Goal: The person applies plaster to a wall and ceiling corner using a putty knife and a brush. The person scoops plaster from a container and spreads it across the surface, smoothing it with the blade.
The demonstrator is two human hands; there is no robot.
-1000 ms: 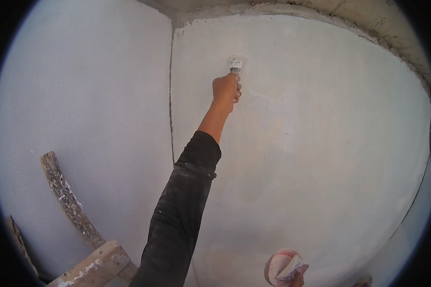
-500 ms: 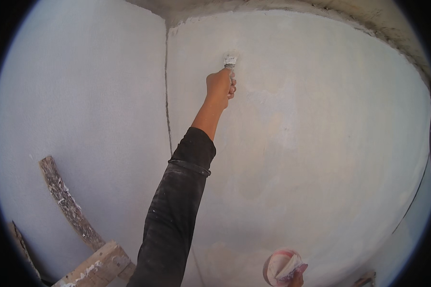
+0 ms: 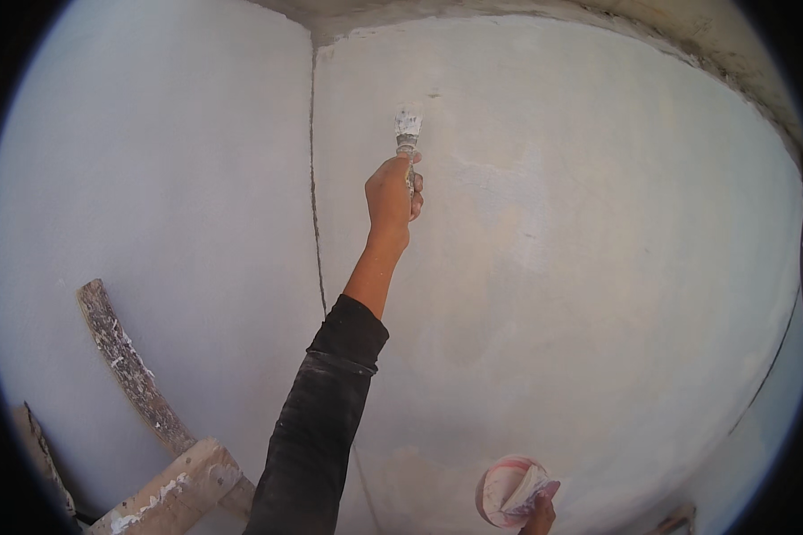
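My left arm, in a black sleeve, stretches up to the pale wall (image 3: 580, 303). The left hand (image 3: 389, 198) is closed around the handle of a putty knife (image 3: 408, 125). Its blade, coated in white paste, points upward at the wall; whether it touches the surface I cannot tell. Just above and right of the blade is a small dark mark (image 3: 433, 95) on the wall. Low on the right, my right hand (image 3: 540, 515) grips the edge of a round pinkish-red bowl (image 3: 489, 499) smeared with whitish paste. Most of that hand's fingers are hidden.
A paste-spattered wooden plank (image 3: 129, 366) slants along the left wall (image 3: 161, 178), behind a wooden beam (image 3: 174, 486) at lower left. A dark vertical gap (image 3: 313, 169) runs down the wall corner. Overhead is a rough ceiling edge (image 3: 616, 16).
My left hand and the putty knife have moved down and left, uncovering the dark mark on the wall. The bowl has shifted slightly left and up in the picture.
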